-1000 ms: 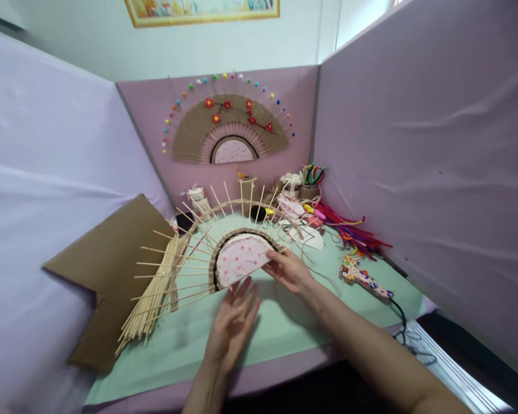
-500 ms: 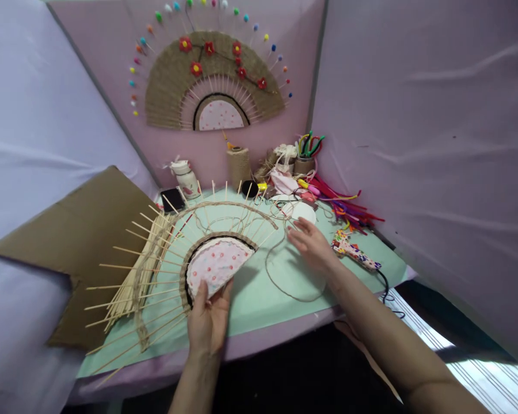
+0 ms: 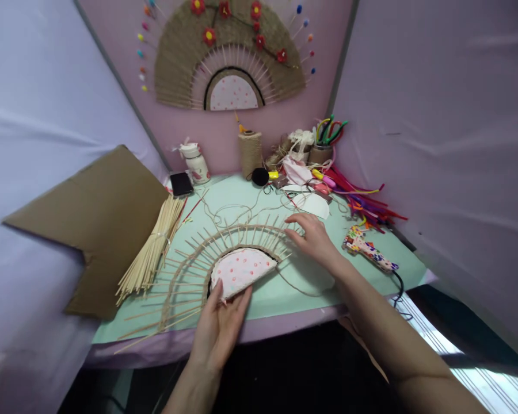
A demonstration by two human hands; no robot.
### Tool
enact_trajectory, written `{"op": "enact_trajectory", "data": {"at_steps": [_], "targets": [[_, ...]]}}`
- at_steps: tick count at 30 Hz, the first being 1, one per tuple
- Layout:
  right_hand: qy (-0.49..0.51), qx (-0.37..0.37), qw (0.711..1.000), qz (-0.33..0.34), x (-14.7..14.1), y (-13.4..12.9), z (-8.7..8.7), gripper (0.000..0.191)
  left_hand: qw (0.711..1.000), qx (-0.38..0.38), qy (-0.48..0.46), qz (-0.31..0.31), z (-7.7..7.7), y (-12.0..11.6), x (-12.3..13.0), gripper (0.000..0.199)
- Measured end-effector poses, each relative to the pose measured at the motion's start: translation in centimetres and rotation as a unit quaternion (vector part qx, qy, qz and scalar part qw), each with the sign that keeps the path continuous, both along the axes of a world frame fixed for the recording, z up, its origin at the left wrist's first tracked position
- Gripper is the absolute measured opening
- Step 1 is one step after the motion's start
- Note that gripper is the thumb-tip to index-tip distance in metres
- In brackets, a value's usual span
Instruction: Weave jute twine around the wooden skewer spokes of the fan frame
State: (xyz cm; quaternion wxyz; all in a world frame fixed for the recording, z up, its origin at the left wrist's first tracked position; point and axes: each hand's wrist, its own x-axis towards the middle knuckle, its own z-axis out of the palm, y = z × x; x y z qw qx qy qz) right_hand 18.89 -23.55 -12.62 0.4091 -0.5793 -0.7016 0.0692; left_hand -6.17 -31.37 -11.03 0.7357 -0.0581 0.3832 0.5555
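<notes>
A half-round fan frame of thin wooden sticks is tilted above the table, with a woven twine band curving across the sticks. Its half-disc centre is white with pink dots and edged in black and brown. My left hand grips this centre from below, thumb on its face. Close to the right end of the twine band is my right hand, fingers curved, a gap between thumb and forefinger. Whether its fingertips touch the band is hard to see. Loose twine loops below that hand.
Left lie a bundle of sticks, brown cardboard and a phone. Behind stand a bottle and a twine spool. To the right are pipe cleaners and a patterned glue gun. A finished fan hangs on the wall.
The fan frame has been lowered and tipped flatter by my left hand. My right hand has come to the band's right end, its fingers more curled. The view has shifted.
</notes>
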Motion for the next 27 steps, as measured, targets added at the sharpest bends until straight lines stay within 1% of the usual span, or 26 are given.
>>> {"op": "enact_trajectory", "data": {"at_steps": [1, 2, 3, 4, 5, 7, 8, 9, 10, 11, 12, 14, 15, 16, 17, 18, 19, 20, 21, 22, 24, 25, 27], "targets": [[-0.013, -0.007, 1.0, 0.008, -0.4, 0.2, -0.2, 0.018, 1.0, -0.002, -0.016, -0.024, 0.1, -0.3, -0.3, 0.041], [-0.025, -0.014, 0.999, 0.015, -0.7, 0.2, -0.3, 0.018, 0.997, -0.006, -0.033, -0.062, 0.1, -0.8, -0.7, 0.044], [-0.037, -0.021, 0.999, 0.022, -0.9, 0.1, -0.5, 0.018, 0.992, -0.009, -0.049, -0.114, 0.1, -1.5, -1.2, 0.047], [-0.047, -0.025, 0.998, 0.027, -1.1, -0.1, -0.5, 0.018, 0.982, -0.009, -0.06, -0.181, 0.2, -2.3, -1.7, 0.05], [-0.057, -0.027, 0.998, 0.032, -1.2, -0.5, -0.5, 0.018, 0.966, 0.004, -0.06, -0.251, 0.5, -3.1, -2.2, 0.05], [-0.072, -0.025, 0.996, 0.04, -0.9, -1.6, 0.0, 0.019, 0.921, 0.073, -0.024, -0.383, 1.7, -4.7, -3.3, 0.04], [-0.076, -0.023, 0.996, 0.042, -0.5, -2.3, 0.5, 0.02, 0.894, 0.12, 0.018, -0.431, 2.7, -5.2, -3.8, 0.037], [-0.079, -0.022, 0.996, 0.042, 0.1, -3.1, 1.1, 0.022, 0.87, 0.184, 0.07, -0.453, 3.9, -5.3, -4.2, 0.035], [-0.081, -0.021, 0.996, 0.036, 1.0, -3.9, 1.6, 0.024, 0.847, 0.255, 0.137, -0.446, 5.3, -4.9, -4.6, 0.031], [-0.085, -0.023, 0.996, 0.027, 2.1, -4.6, 2.1, 0.027, 0.828, 0.3, 0.218, -0.42, 6.8, -4.1, -4.8, 0.028], [-0.093, -0.032, 0.995, 0.008, 3.4, -5.3, 2.5, 0.03, 0.813, 0.325, 0.291, -0.385, 8.2, -2.8, -4.8, 0.025], [-0.13, -0.062, 0.989, -0.045, 6.4, -6.3, 2.6, 0.036, 0.774, 0.348, 0.419, -0.323, 10.5, 1.2, -4.1, 0.02], [-0.153, -0.082, 0.982, -0.075, 8.0, -6.7, 2.4, 0.038, 0.742, 0.356, 0.484, -0.298, 11.2, 3.7, -3.5, 0.017], [-0.182, -0.104, 0.972, -0.108, 9.5, -7.0, 1.9, 0.039, 0.688, 0.369, 0.557, -0.284, 11.5, 6.3, -2.9, 0.015], [-0.214, -0.133, 0.958, -0.135, 10.9, -7.2, 1.4, 0.041, 0.61, 0.38, 0.637, -0.281, 11.4, 8.9, -2.2, 0.013], [-0.244, -0.16, 0.943, -0.162, 12.0, -7.3, 0.8, 0.042, 0.532, 0.371, 0.704, -0.289, 10.9, 11.5, -1.6, 0.012], [-0.268, -0.183, 0.927, -0.187, 12.9, -7.4, 0.1, 0.044, 0.46, 0.353, 0.755, -0.307, 10.1, 13.8, -1.0, 0.013], [-0.284, -0.204, 0.914, -0.204, 13.5, -7.5, -0.4, 0.045, 0.396, 0.326, 0.791, -0.333, 9.1, 15.8, -0.5, 0.015], [-0.292, -0.222, 0.905, -0.215, 13.9, -7.6, -0.9, 0.045, 0.339, 0.301, 0.812, -0.368, 7.9, 17.4, -0.1, 0.018], [-0.292, -0.236, 0.9, -0.22, 14.1, -7.6, -1.3, 0.046, 0.322, 0.293, 0.815, -0.382, 6.7, 18.6, 0.2, 0.018], [-0.274, -0.256, 0.902, -0.214, 14.0, -7.5, -1.7, 0.046, 0.3, 0.29, 0.815, -0.401, 4.7, 20.2, 0.4, 0.019], [-0.26, -0.261, 0.906, -0.21, 13.9, -7.4, -1.7, 0.047, 0.291, 0.291, 0.814, -0.41, 4.0, 20.6, 0.4, 0.02], [-0.231, -0.268, 0.913, -0.204, 13.7, -7.1, -1.6, 0.049, 0.271, 0.292, 0.814, -0.423, 3.0, 21.2, 0.3, 0.021]]}}
